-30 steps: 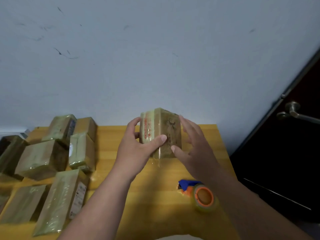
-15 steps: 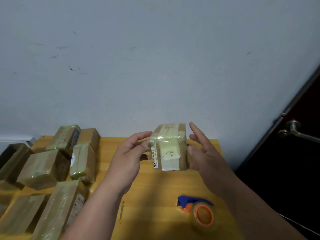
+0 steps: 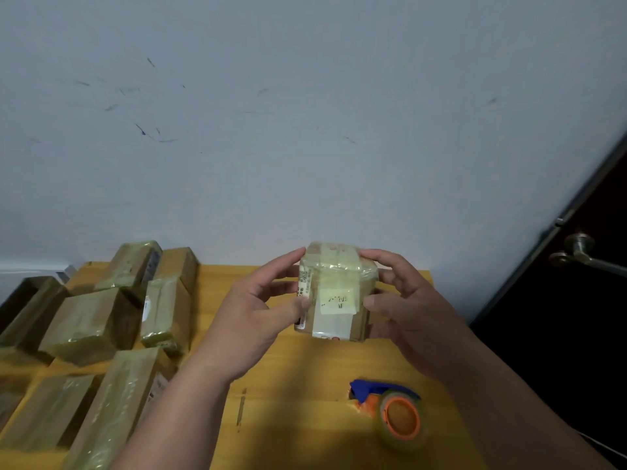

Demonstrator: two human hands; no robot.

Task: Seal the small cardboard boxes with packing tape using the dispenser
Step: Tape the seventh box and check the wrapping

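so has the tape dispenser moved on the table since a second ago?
No. The tape dispenser lies at the same spot near the table's right edge; only the camera tilted.

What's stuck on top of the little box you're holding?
The small box is wrapped in clear tape over a pale yellow note and a side label. Its inside is hidden.

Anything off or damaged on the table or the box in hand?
Nothing stands out. Both hands, left hand and right hand, hold the taped box upright; the tape dispenser lies on the table; the taped boxes at left look intact.
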